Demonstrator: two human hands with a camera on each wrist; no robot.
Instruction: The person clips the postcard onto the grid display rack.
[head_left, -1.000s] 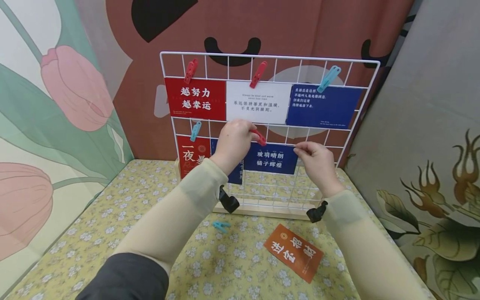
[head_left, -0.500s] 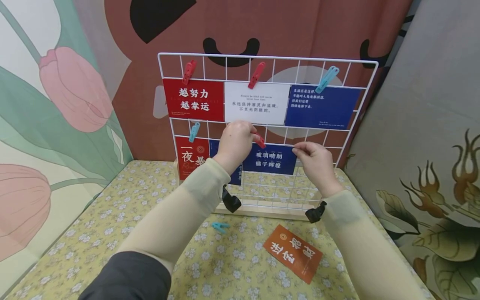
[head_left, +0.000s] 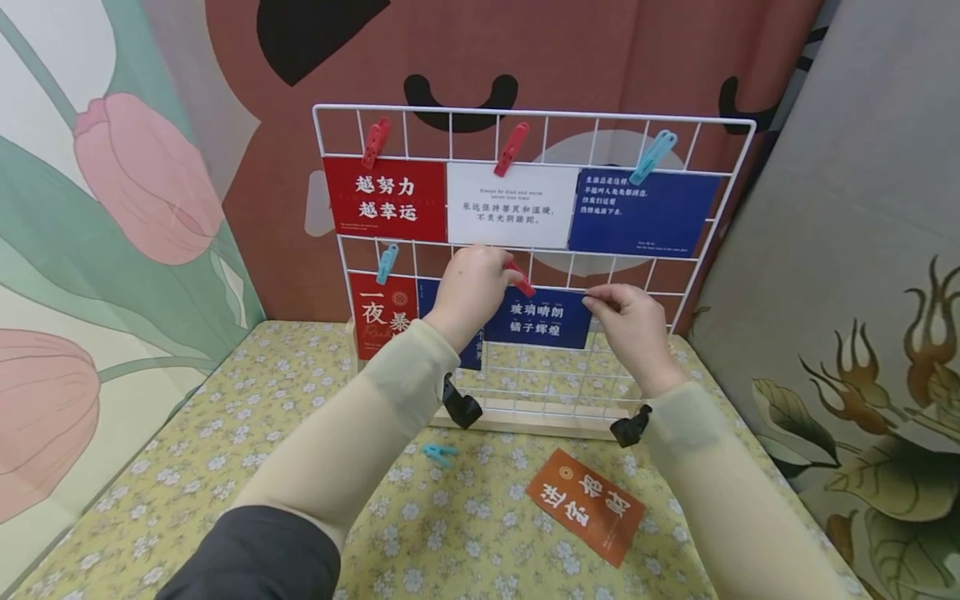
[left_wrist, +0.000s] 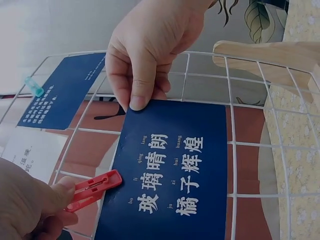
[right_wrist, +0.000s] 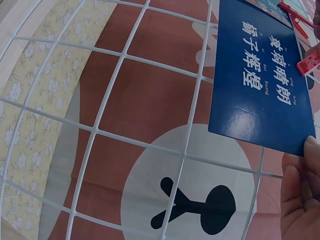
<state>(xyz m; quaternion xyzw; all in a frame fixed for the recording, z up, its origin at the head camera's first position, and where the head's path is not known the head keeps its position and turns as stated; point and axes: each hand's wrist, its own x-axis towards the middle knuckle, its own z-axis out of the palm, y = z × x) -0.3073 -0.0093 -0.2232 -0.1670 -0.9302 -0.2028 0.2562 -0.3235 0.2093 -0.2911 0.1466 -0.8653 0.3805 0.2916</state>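
My left hand [head_left: 474, 287] pinches a red clothespin [left_wrist: 95, 190] whose tip overlaps the top edge of a blue card [left_wrist: 170, 170] with white characters. Thumb and fingers of my right hand [head_left: 630, 329] pinch that card's upper right corner, seen close in the right wrist view. The card lies flat against a white wire grid [head_left: 532, 112], in its lower row. Left of it hang a red card [head_left: 375, 312] under a blue clothespin [head_left: 387, 263] and another dark blue card [head_left: 472, 354], partly hidden behind my left arm.
Along the upper row, clothespins hold a red card [head_left: 386, 221], a white card [head_left: 510, 187] and a blue card [head_left: 675, 208]. A loose blue clothespin [head_left: 439, 453] and an orange card [head_left: 585, 506] lie on the flowered cloth [head_left: 397, 533] before the grid's wooden base [head_left: 540, 422].
Both hands keep their grip on the clothespin and the card's corner, almost still. The whole head view has shifted very slightly.
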